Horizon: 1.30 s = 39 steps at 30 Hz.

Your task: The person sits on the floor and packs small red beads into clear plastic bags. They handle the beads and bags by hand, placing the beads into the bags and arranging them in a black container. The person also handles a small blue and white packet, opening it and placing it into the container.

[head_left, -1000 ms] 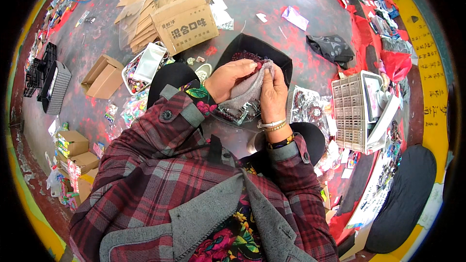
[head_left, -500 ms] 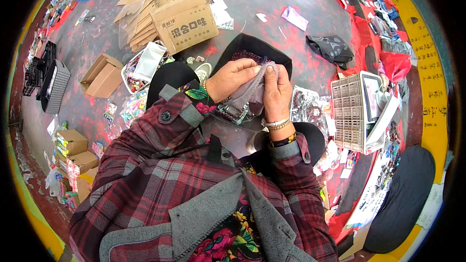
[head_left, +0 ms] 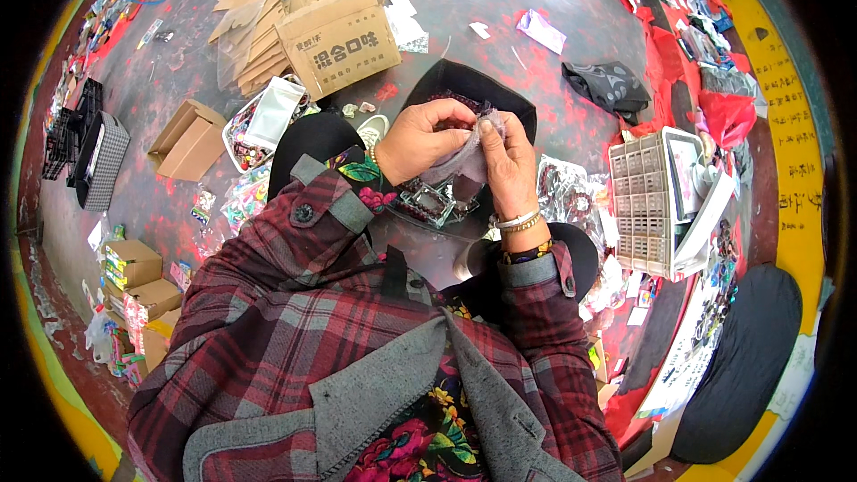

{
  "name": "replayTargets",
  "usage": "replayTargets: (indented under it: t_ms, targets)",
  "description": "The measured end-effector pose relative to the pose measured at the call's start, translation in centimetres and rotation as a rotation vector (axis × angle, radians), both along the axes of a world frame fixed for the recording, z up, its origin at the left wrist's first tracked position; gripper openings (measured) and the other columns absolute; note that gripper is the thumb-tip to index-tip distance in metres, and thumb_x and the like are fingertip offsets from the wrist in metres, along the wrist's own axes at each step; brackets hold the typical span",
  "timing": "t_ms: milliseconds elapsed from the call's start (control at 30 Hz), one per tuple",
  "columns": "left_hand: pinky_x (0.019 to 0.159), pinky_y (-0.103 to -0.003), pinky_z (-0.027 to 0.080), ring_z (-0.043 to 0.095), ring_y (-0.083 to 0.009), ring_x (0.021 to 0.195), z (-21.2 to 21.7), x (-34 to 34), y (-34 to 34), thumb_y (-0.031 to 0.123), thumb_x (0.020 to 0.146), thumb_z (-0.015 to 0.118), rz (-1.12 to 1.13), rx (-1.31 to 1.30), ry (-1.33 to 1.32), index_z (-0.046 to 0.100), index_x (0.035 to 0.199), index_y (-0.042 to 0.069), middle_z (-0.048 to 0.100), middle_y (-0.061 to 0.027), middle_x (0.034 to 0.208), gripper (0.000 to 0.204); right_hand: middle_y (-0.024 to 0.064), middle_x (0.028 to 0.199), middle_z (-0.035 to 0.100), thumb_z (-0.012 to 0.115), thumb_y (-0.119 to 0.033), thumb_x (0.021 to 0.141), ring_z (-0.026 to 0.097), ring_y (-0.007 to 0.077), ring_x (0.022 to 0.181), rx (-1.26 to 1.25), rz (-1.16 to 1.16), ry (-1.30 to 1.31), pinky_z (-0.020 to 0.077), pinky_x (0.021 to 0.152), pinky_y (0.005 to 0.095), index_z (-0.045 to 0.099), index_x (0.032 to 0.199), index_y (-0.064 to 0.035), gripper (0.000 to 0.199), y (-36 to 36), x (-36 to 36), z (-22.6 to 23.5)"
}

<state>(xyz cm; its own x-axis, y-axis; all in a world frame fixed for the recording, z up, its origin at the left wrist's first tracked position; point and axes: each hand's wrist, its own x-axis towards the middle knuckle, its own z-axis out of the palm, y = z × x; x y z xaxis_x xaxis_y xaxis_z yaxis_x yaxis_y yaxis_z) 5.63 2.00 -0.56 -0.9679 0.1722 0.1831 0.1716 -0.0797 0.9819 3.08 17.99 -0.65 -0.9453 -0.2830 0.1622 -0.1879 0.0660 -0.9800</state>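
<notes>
My left hand (head_left: pixel 418 143) and my right hand (head_left: pixel 512 170) are close together over an open black bin (head_left: pixel 478 82). Both pinch the upper edge of a thin greyish-purple cloth (head_left: pixel 462 163), gathered between the fingertips; it looks like a soft pouch, but I cannot make out its opening. Its lower part hangs down between the hands. Inside the bin, partly covered by the hands and cloth, are shiny clear-plastic packets (head_left: pixel 427 203) with dark contents.
Clear packets (head_left: pixel 571 192) lie right of the bin, beside a beige plastic basket (head_left: pixel 638 205). A black bag (head_left: pixel 607 89) is farther off. Flattened cardboard and a printed carton (head_left: pixel 344 45) stand at the far left, near a white-rimmed basket (head_left: pixel 272 116) and an open brown box (head_left: pixel 187 141).
The cloth's top edge is more bunched between my fingers. My left fingers have shifted and bent along the edge, and my right hand has turned slightly.
</notes>
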Motion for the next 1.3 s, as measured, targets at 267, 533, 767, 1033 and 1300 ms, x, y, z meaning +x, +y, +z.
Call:
replayTargets:
  t_ms: [267, 533, 767, 1033, 1300]
  targets:
    - [0.074, -0.021, 0.043, 0.051, -0.0055, 0.084, -0.6, -0.1, 0.2, 0.005, 0.083, 0.056, -0.031, 0.123, -0.129, 0.053, 0.099, 0.001, 0.056, 0.0000, 0.090, 0.016, -0.0032, 0.075, 0.054, 0.052, -0.015, 0.089, 0.046, 0.0043, 0.070, -0.110, -0.100, 0.011, 0.0404, 0.063, 0.0195, 0.058, 0.090, -0.0025, 0.014, -0.8, 0.6, -0.2]
    - [0.063, -0.019, 0.044, 0.053, -0.0049, 0.072, -1.3, -0.4, 0.2, 0.008, 0.084, 0.058, 0.013, 0.014, -0.202, 0.053, 0.096, 0.001, 0.058, 0.0002, 0.082, 0.015, -0.0024, 0.078, 0.058, 0.052, -0.012, 0.088, 0.049, 0.0050, 0.071, 0.038, -0.049, -0.058, 0.0407, 0.063, 0.0195, 0.060, 0.092, -0.0017, 0.014, 0.4, -0.1, -0.3]
    - [0.052, -0.016, 0.037, 0.051, -0.0039, 0.062, -0.4, -0.3, 0.4, 0.013, 0.085, 0.057, 0.066, 0.183, -0.253, 0.053, 0.093, 0.005, 0.059, -0.0013, 0.079, 0.012, 0.0003, 0.085, 0.062, 0.057, -0.005, 0.083, 0.055, 0.0065, 0.076, -0.348, 0.049, -0.328, 0.0439, 0.067, 0.0197, 0.061, 0.099, -0.0008, 0.017, 0.2, 0.0, 0.6]
    - [0.054, -0.017, 0.039, 0.051, -0.0040, 0.064, -0.7, -0.2, 0.4, 0.014, 0.084, 0.058, -0.024, 0.101, -0.319, 0.054, 0.093, 0.005, 0.057, 0.0006, 0.077, 0.013, -0.0013, 0.082, 0.061, 0.055, -0.009, 0.086, 0.052, 0.0052, 0.074, -0.207, -0.005, -0.197, 0.0435, 0.066, 0.0198, 0.062, 0.096, -0.0008, 0.015, 0.4, -0.4, -0.6]
    - [0.059, -0.019, 0.042, 0.053, -0.0062, 0.065, -1.1, -0.4, 0.0, 0.012, 0.086, 0.056, 0.024, 0.302, -0.356, 0.055, 0.097, 0.004, 0.059, -0.0015, 0.077, 0.014, 0.0007, 0.089, 0.061, 0.050, -0.013, 0.091, 0.053, 0.0080, 0.081, -0.322, 0.155, -0.405, 0.0436, 0.073, 0.0212, 0.060, 0.102, -0.0010, 0.020, 0.8, -0.8, 0.2]
